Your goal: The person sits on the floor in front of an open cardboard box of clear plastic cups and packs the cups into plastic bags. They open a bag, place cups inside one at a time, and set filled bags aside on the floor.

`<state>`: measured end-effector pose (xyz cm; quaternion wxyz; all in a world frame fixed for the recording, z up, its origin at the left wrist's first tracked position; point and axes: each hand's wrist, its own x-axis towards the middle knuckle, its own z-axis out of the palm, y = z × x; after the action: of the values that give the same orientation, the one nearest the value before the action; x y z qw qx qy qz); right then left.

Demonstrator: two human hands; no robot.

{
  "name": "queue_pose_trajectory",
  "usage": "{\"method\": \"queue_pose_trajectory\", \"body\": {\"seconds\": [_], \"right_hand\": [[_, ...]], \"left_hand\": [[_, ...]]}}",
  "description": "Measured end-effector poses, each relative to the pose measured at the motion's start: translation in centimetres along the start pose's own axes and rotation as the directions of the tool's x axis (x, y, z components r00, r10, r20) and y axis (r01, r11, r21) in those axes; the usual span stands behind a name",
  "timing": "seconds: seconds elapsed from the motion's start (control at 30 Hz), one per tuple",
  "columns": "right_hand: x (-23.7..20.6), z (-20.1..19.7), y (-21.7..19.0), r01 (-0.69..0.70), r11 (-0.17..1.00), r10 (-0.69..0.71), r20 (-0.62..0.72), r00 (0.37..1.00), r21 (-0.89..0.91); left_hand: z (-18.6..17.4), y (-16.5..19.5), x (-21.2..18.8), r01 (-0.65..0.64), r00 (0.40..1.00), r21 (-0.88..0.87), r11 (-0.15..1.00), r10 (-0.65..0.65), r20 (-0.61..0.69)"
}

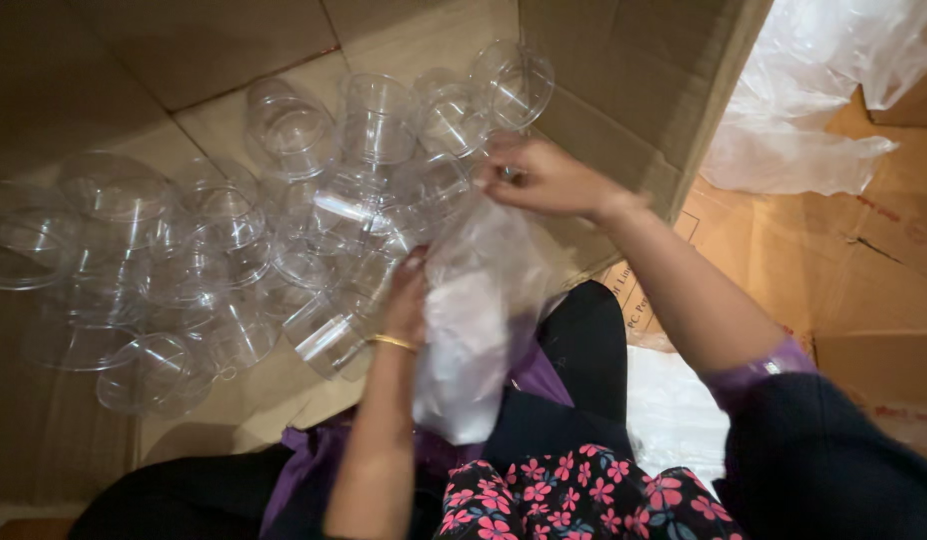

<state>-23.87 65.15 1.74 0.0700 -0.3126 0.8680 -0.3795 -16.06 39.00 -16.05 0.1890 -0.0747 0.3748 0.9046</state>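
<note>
Both hands grip the clear plastic bag (479, 320) — right hand (544, 180) pinching its top edge, left hand (409, 300) closed on its side (long axis running toward the person) — with the loose clear cups (284, 230) lying just left, nearest the left hand.

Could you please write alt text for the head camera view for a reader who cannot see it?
Two bare hands, left hand and right hand, grip a crinkled clear plastic bag above a heap of clear round plastic cups on flattened brown cardboard.
</note>
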Motion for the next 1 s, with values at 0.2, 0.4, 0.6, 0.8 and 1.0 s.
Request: {"method": "queue_pose_trajectory", "body": {"seconds": [0.2,0.4,0.6,0.8,1.0], "right_hand": [[8.9,5.1,-1.7,0.323,0.769,-0.367,0.033,0.93,-0.552],[3.6,3.3,-2.9,0.067,0.802,-0.137,-0.073,0.988,-0.594],[-10.4,1.0,-3.7,-0.346,0.895,0.276,-0.259,0.926,-0.281],[-18.6,4.5,1.3,-0.57,0.765,0.643,-0.321,0.695,0.299],[-18.8,4.3,7.0,-0.579,0.664,0.725,-0.219,0.653,0.473]], "left_hand": [[-0.8,-8.4,7.5,-0.341,0.78,0.274,0.899,0.434,-0.451],[2.4,-9.1,6.8,-0.594,0.556,0.437,0.675,0.738,-0.383],[4.9,-7.8,2.6,-0.227,0.928,0.644,0.73,0.363,-0.084],[3.1,-11.2,6.7,-0.26,0.964,0.709,0.656,0.137,0.227],[2.7,-8.7,10.0,0.209,0.923,0.653,0.728,-0.367,0.113]]}}
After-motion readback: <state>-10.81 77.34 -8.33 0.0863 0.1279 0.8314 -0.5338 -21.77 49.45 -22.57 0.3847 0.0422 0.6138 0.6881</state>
